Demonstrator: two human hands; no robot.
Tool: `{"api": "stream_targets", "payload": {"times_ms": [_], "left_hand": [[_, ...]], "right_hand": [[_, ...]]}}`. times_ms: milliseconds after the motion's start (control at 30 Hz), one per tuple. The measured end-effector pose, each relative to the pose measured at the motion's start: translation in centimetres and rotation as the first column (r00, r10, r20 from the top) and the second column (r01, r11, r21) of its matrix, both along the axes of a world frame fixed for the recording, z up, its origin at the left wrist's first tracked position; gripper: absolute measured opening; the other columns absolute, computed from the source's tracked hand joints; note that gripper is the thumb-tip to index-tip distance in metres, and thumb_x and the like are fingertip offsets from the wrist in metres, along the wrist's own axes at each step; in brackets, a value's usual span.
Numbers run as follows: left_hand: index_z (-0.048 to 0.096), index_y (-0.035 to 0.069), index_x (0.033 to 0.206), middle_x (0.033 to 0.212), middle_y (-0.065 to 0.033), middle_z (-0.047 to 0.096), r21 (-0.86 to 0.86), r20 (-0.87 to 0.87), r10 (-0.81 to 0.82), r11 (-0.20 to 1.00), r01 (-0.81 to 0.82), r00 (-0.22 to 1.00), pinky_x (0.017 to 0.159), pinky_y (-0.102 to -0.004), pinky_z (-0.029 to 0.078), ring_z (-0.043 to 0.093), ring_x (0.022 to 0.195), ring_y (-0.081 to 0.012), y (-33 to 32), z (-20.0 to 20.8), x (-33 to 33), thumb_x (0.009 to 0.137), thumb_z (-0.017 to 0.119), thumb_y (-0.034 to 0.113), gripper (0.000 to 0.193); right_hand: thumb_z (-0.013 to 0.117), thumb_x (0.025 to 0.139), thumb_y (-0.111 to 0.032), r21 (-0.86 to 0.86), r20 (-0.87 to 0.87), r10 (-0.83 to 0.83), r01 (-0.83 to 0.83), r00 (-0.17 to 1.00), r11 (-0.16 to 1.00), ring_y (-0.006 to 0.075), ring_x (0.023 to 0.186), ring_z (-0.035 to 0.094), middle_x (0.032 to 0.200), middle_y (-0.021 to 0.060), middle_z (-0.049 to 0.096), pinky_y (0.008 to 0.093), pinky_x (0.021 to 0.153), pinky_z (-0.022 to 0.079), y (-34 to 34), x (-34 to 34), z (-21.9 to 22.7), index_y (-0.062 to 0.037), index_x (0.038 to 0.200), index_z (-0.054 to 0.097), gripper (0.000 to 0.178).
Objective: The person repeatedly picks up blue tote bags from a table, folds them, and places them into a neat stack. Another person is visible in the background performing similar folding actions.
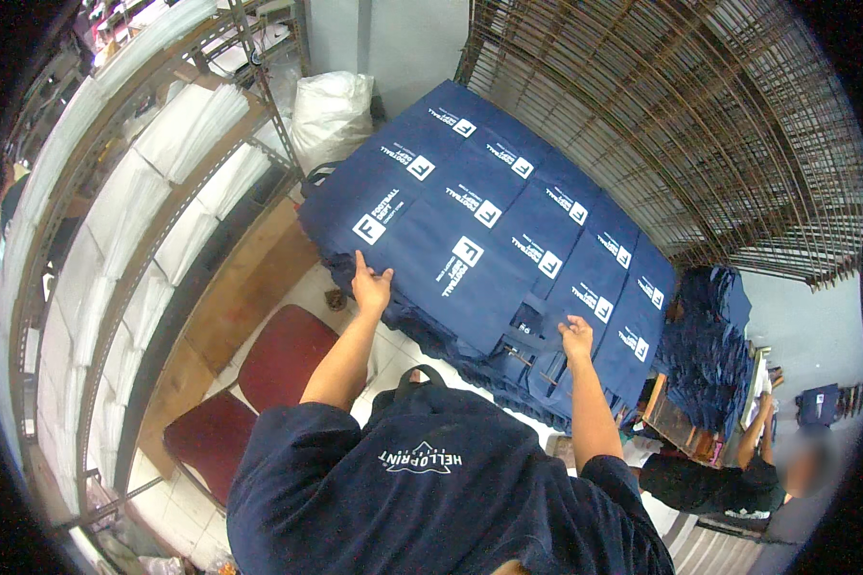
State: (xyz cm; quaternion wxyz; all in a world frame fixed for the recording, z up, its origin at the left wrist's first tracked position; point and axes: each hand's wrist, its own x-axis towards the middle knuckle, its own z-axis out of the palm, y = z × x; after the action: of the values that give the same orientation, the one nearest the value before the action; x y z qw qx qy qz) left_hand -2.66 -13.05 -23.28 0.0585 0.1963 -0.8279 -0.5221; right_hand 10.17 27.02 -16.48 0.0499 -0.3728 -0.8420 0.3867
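Note:
A broad pile of navy fabric bags [508, 240] with white printed logos lies spread before me, stacked in overlapping columns. At its near left edge is my left hand [372, 290], index finger stretched onto the fabric and thumb apart. My right hand [575, 339] is over the near right part of the pile, its fingers curled together. Whatever those fingers may pinch is too small to make out. Just left of it, dark straps [520, 347] and a small white mark show among the layers. Bunched navy fabric hangs along the near side.
Metal shelving with white stacks [190, 129] curves along the left. Dark red chairs [283, 359] stand below it. A white sack [331, 115] sits behind the pile, and a wire rack [681, 105] rises behind. At right, another person [729, 479] works beside heaped navy fabric [705, 345].

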Motion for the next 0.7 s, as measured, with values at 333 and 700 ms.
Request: {"api": "stream_targets", "payload": {"times_ms": [333, 700], "left_hand": [[0.033, -0.002, 0.132, 0.072, -0.0069, 0.056, 0.002, -0.023, 0.016, 1.0, -0.016, 1.0, 0.07, -0.0325, 0.046, 0.058, 0.067, -0.0194, 0.2, 0.1, 0.0, 0.065, 0.075, 0.015, 0.081], [0.038, -0.006, 0.128, 0.069, -0.0067, 0.055, -0.054, -0.088, 0.0, 0.999, -0.004, 0.996, 0.063, -0.0293, 0.047, 0.056, 0.058, -0.017, 0.3, -0.2, 0.2, 0.065, 0.075, 0.014, 0.076]], "right_hand": [[0.068, 0.071, -0.011, 0.065, 0.006, 0.031, -0.032, 0.999, 0.997, 0.0189, 0.08, 0.059, 0.088, 0.0101, 0.062, 0.0313, 0.073, 0.047, 1.5, 0.7, -1.9, -0.0059, 0.1, 0.061, 0.031], [0.066, 0.071, -0.009, 0.048, -0.049, 0.078, -0.076, 0.996, 0.996, 0.0175, 0.068, 0.059, 0.076, 0.0064, 0.062, 0.0317, 0.065, 0.046, 0.6, 0.9, -0.8, -0.0103, 0.096, 0.06, 0.026]]}}
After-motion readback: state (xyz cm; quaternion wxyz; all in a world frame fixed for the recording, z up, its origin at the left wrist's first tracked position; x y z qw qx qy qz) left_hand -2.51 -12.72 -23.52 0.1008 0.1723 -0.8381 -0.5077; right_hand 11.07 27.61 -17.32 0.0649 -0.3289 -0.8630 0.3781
